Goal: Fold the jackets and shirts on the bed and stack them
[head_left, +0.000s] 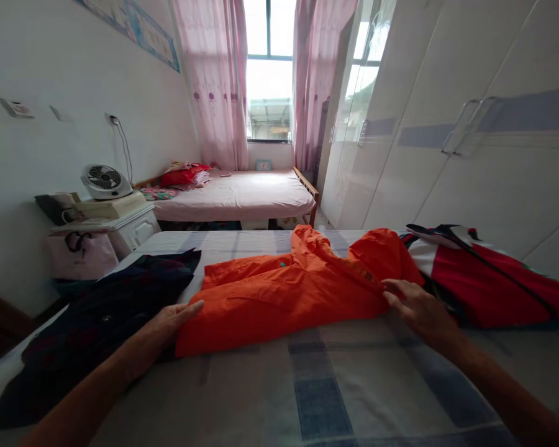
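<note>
An orange jacket point(279, 304) with a hood lies folded lengthwise across the bed, its bunched part toward the right. My left hand point(170, 320) rests at the jacket's left end, with the visible fingers stretched out over its edge. At the other end, my right hand point(414, 304) touches the orange cloth with fingertips slightly apart. A dark patterned garment point(107, 310) lies beside and under my left forearm. Just beyond my right hand is a red, white and dark garment point(484, 279).
The bed carries a checked sheet point(321, 397). Behind it stands a second bed point(256, 192) with red cloth point(184, 177) on it, below a curtained window. White wardrobes point(428, 124) line the right side. A fan point(106, 180) sits on a cabinet point(142, 226) at the left.
</note>
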The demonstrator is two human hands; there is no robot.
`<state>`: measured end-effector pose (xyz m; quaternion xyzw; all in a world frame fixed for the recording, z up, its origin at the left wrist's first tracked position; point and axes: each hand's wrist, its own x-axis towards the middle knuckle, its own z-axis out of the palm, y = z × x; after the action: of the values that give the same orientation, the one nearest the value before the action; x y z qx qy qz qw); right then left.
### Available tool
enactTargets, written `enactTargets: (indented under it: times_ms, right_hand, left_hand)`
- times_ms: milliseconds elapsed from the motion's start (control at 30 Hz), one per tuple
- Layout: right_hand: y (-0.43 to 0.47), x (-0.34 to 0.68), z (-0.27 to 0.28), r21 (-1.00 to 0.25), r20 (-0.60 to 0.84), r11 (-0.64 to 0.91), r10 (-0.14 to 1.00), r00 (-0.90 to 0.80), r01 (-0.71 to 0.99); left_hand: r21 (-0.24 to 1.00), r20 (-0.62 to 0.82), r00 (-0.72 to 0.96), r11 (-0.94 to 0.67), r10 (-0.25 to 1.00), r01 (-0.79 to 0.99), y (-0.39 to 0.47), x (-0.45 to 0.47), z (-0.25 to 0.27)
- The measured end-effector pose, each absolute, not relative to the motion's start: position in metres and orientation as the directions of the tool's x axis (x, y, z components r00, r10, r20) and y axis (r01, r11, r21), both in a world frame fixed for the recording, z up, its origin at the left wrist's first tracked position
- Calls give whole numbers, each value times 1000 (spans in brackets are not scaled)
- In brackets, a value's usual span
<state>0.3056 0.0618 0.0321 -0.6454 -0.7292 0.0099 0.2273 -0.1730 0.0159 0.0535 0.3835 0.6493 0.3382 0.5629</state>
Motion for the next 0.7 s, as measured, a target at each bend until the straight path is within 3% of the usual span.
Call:
enactTargets:
  times_ms: [100,200,300,433,500,600,700]
  right_hand:
    - [82,285,36,-391,318,149,948,-18,908]
    - [102,272,40,-522,239,101,970,32,847]
    - [101,274,52,-674,198,173,979,-49,718]
    - [63,301,75,-821,228,225,972,-59,524]
    - [40,316,79,-839,138,165,986,-90,518]
    - [12,320,68,-760,-2,74,993,-116,645]
    - [-2,300,53,-668,28,72,997,-71,741]
  left_hand:
    - [877,-456,-38,456,889,152,25,-171,52]
    - [918,-387,-56,390,920,75,31,-166,54]
    - [965,-262,-96,262,960,-14,28,-167,61]
    - [988,-154,-103,155,983,2,8,-188,66]
    - [980,-195,-29,196,980,34,-7,-197,62]
    - [940,-290,51,274,956,203,-25,-196,50]
    - [885,-307,4,283,952,370,-33,-180,44]
